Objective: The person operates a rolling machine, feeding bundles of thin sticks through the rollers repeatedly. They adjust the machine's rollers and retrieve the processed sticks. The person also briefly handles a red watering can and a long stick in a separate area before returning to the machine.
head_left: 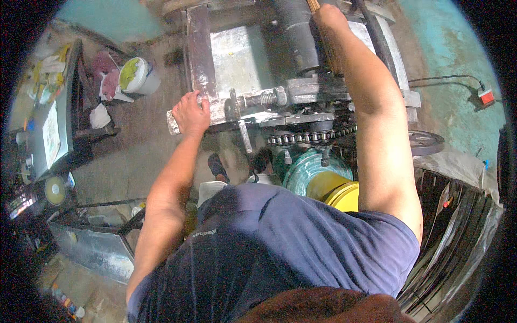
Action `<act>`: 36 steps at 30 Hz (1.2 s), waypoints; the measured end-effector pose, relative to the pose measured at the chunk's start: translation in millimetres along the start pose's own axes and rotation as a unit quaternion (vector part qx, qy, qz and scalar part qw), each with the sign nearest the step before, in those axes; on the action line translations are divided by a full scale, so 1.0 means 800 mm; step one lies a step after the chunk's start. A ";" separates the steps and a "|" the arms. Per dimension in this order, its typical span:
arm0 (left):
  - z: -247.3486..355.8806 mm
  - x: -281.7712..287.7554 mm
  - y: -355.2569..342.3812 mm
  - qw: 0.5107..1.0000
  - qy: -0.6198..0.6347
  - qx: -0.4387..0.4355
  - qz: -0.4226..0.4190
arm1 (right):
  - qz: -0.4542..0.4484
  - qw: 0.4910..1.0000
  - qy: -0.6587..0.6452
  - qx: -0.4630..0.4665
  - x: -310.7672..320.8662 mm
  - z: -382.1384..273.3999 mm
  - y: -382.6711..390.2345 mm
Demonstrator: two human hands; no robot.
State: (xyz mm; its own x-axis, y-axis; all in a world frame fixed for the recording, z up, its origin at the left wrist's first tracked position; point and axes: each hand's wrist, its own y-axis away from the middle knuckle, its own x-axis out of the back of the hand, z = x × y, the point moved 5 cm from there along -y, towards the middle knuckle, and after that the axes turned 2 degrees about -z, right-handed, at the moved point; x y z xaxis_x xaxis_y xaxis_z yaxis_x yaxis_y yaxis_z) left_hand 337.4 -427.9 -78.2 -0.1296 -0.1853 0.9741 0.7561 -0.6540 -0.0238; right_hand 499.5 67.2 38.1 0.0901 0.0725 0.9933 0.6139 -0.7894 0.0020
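My left hand (191, 114) rests on the worn, pale end of a metal machine frame (217, 110), its fingers spread over the top. Beside it stand a lever (242, 129) and a thick threaded screw (264, 99). My right arm reaches across to the far side, where my right hand (329, 17) is closed around a long brown, straw-like bundle (329, 51). That bundle lies along a dark roller (297, 37), and my forearm covers part of it. A roller chain (307, 138) runs along the near side of the machine.
Close to my body are a teal round tub (301, 167) and a yellow container (343, 197). A flywheel (425, 142) is at right, above stacked dark sheets (447, 231). At left stand a white bucket (145, 76) and a table (62, 126). A red-faced socket box (485, 97) trails a cable.
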 end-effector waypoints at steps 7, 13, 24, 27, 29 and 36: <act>-0.010 -0.003 0.000 0.999 0.004 -0.001 0.037 | 0.083 0.974 -0.209 -0.008 0.095 0.017 0.024; -0.008 -0.002 -0.002 1.000 0.011 -0.001 0.026 | 0.194 0.848 -0.490 0.051 0.167 0.023 0.067; -0.005 -0.001 0.002 1.000 0.020 0.002 0.015 | 0.309 0.707 -0.615 0.165 0.240 -0.010 0.184; -0.005 -0.001 0.001 1.000 0.005 0.003 0.017 | 0.355 0.603 -0.698 0.155 0.253 -0.010 0.201; -0.003 0.000 -0.002 1.000 0.002 0.004 0.020 | 0.346 0.553 -0.745 0.142 0.272 0.039 0.198; -0.006 -0.004 -0.002 1.000 -0.002 -0.001 0.020 | 0.271 0.549 -0.789 0.058 0.218 0.086 0.262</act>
State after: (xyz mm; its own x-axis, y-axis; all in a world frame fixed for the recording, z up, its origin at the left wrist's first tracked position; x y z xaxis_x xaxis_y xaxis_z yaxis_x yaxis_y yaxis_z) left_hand 333.0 -429.9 -82.3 -0.0969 -0.2081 0.9733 0.7599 -0.6470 -0.0627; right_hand 698.0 -43.9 204.0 0.7950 0.3550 -0.4919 0.1984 -0.9184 -0.3422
